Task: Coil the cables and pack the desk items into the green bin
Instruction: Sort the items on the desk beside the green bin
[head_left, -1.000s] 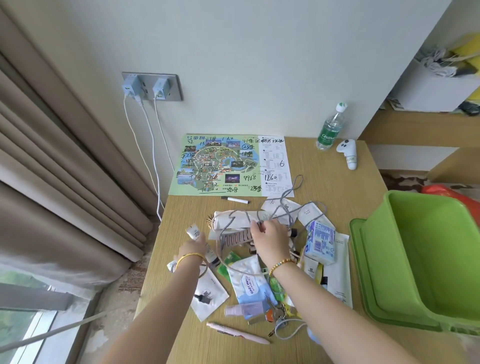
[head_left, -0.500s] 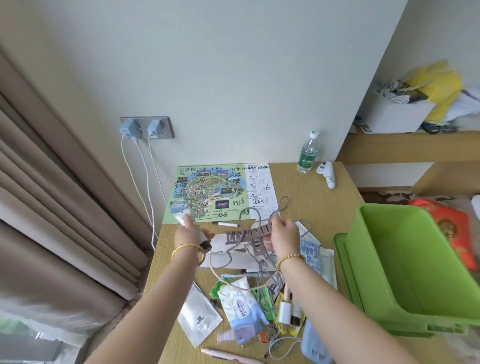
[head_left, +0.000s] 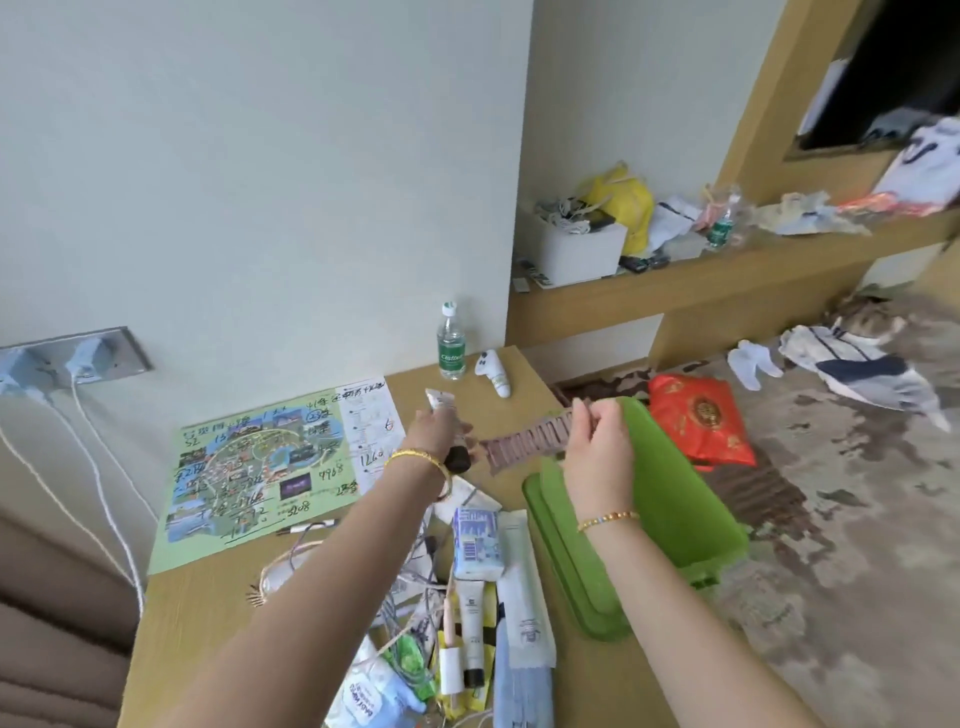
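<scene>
Head view, both hands raised over the far half of the desk (head_left: 524, 374).

Left hand (head_left: 434, 428): fingers curled round a white tube with a dark cap (head_left: 445, 415), cap end down by the wrist. Right hand (head_left: 597, 441): thumb and fingers pinch one end of a brown comb-like strip (head_left: 524, 441); the strip hangs in the air between the two hands, its far end just beside the left hand. Slightly blurred, so exact nature of the strip is uncertain.

Green bin (head_left: 675, 499): stands at the right edge of the desk, tilted, seated on what looks like its green lid (head_left: 566, 561). The right hand is directly in front of its near rim. The visible interior shows nothing in it; the forearm hides part of it.

Progress (judgement): early. Neither held item is in the bin yet. A heap remains on the near desk: tangled grey cables (head_left: 410, 613), uncoiled; a blue tissue pack (head_left: 475, 540); tubes, sachets and wipes, a black marker pen (head_left: 306, 527). Farther off lie a park map (head_left: 260, 478), a water bottle (head_left: 450, 343) and a white handheld device (head_left: 493, 374).

Two white charger leads (head_left: 98, 499) run from the wall socket on the left; plugged in.

Left to do: coiling, then nearly all packing.
</scene>
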